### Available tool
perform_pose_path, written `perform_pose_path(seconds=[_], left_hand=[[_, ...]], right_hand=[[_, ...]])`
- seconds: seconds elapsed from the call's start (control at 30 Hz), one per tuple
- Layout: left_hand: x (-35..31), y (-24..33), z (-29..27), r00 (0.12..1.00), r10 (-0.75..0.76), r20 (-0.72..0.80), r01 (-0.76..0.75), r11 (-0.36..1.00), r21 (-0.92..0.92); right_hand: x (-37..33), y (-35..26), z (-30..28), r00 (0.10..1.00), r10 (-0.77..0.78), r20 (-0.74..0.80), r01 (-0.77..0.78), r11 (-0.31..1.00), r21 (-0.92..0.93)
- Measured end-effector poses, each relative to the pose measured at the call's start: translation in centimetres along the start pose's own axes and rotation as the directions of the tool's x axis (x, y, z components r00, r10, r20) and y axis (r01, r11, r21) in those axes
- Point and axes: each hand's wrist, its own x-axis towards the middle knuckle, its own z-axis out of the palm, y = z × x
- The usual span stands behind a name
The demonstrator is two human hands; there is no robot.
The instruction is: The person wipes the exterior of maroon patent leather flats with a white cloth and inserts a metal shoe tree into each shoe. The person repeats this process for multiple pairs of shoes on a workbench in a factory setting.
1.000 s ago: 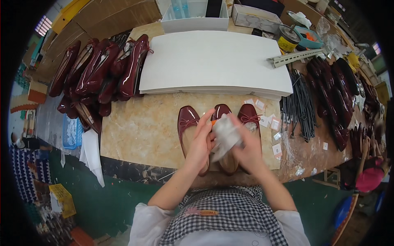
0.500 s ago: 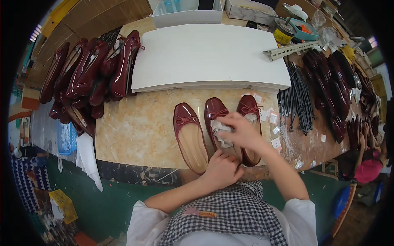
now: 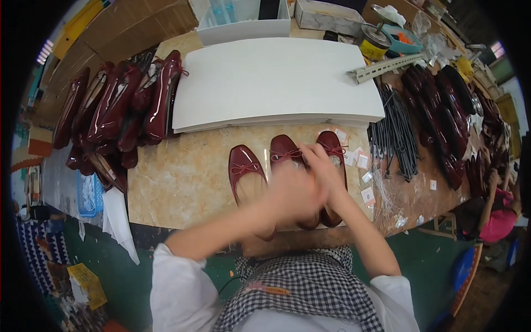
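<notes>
Three dark red patent ballet flats with bows stand side by side, toes pointing away from me: the left flat [image 3: 245, 161], the middle flat [image 3: 283, 145] and the right flat [image 3: 332, 143]. My left hand [image 3: 294, 191] is smeared by motion over the opening of the middle flat, so its fingers cannot be read. Against it, my right hand [image 3: 326, 172] is at the right side of the middle flat. Its fingers are pressed together near the bow; what they grip is hidden. Greyish paper [image 3: 335, 160] shows inside the right flat.
A stack of white board [image 3: 271, 83] lies behind the flats. More red flats [image 3: 113, 105] are piled at the left and dark red shoes [image 3: 437, 116] at the right. Black strips [image 3: 395, 135] and small labels [image 3: 362, 160] lie between. Another person [image 3: 498, 216] sits at far right.
The crumpled paper my right hand held over the middle flat is now out of sight. My left hand has moved up from the heel end and meets my right hand. The view has shifted slightly.
</notes>
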Motion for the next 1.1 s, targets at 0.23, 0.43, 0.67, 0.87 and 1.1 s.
perform_pose_path(seconds=[0.23, 0.43, 0.67, 0.87, 1.1], left_hand=[[10.7, -18.4, -2.4, 0.762, -0.284, -0.582, 0.460, 0.870, 0.178], [3.0, -3.5, -0.8, 0.892, 0.121, -0.436, -0.132, 0.991, 0.004], [-6.3, 0.9, -1.9, 0.762, 0.085, -0.642, -0.344, 0.893, -0.290], [-9.8, -2.0, 0.6, 0.454, -0.828, -0.329, 0.205, 0.457, -0.866], [-13.7, -2.2, 2.4, 0.746, -0.663, -0.068, 0.486, 0.611, -0.625]], right_hand=[[-6.1, -1.7, -6.1, 0.986, 0.158, 0.048, -0.165, 0.943, 0.289], [-7.3, -1.7, -6.2, 0.887, 0.461, 0.010, -0.230, 0.425, 0.875], [-7.3, -6.0, -3.9, 0.726, 0.063, 0.685, -0.627, -0.349, 0.697], [-3.9, -9.4, -2.1, 0.923, -0.348, 0.164, 0.203, 0.803, 0.560], [0.1, -7.4, 2.2, 0.962, -0.006, 0.273, -0.202, 0.656, 0.728]])
